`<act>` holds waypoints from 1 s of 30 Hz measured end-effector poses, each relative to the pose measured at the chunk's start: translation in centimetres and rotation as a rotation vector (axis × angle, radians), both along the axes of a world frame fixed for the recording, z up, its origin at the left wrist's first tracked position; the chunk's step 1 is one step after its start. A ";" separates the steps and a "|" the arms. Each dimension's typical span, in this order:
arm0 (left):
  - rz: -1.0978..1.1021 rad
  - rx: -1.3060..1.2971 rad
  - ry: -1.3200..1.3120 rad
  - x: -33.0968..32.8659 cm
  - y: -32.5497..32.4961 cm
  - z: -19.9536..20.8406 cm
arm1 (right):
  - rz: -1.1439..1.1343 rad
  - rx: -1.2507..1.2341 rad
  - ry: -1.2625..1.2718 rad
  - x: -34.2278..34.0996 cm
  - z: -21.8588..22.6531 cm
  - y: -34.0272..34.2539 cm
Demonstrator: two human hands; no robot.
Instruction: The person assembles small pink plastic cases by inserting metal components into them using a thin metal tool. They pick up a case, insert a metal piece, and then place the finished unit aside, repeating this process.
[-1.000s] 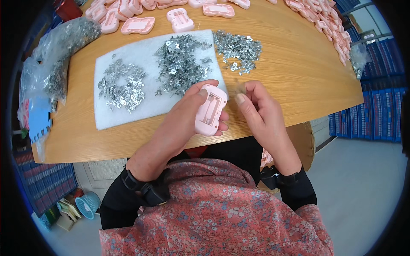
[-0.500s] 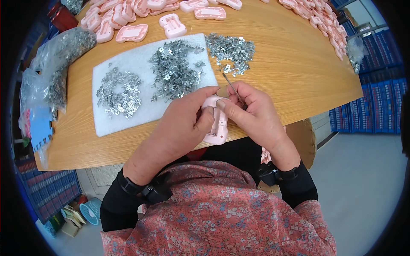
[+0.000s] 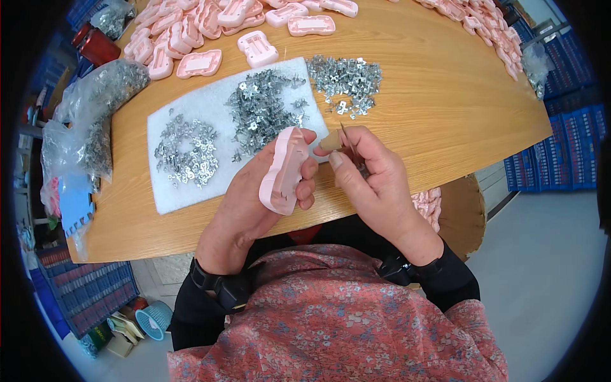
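My left hand (image 3: 245, 197) grips a pink plastic casing (image 3: 283, 172), turned on edge so that its hollow side faces right, the fingers curled round its far side. Just to the right, my right hand (image 3: 375, 184) is apart from the casing and closed round a slim metal tool (image 3: 347, 141) that points away from me. A tan covering (image 3: 331, 141) shows at the tip of the right forefinger. Beyond my hands lies a white foam sheet (image 3: 219, 99) bearing two heaps of small metal contact pieces (image 3: 188, 153). Another metal heap (image 3: 347, 79) sits on the wood.
Many pink casings (image 3: 210, 22) crowd the table's far left, and more pink parts (image 3: 484, 32) the far right. Clear bags of metal pieces (image 3: 95, 121) lie along the left edge. Blue racks (image 3: 557, 153) stand beyond the wooden table (image 3: 439, 108).
The casing has swung from face up, showing its slots, to standing on edge in my left hand. My right hand has come away from it, still with the tool. The view has shifted slightly.
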State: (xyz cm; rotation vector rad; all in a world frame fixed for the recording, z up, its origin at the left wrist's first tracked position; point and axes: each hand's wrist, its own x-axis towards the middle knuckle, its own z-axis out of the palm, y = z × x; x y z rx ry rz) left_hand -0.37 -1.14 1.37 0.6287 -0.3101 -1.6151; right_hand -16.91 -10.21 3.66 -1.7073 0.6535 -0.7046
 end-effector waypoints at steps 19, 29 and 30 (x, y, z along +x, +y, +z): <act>0.164 0.192 -0.141 -1.0 -0.6 0.8 | 0.074 -0.596 0.025 0.5 -0.8 0.6; -0.266 -0.094 0.331 -0.5 -0.5 -0.3 | -0.037 0.234 -0.151 -1.6 -0.2 -0.1; -0.296 -0.048 0.225 -0.6 -0.4 -0.2 | 0.011 0.304 -0.156 -1.7 -0.1 -0.2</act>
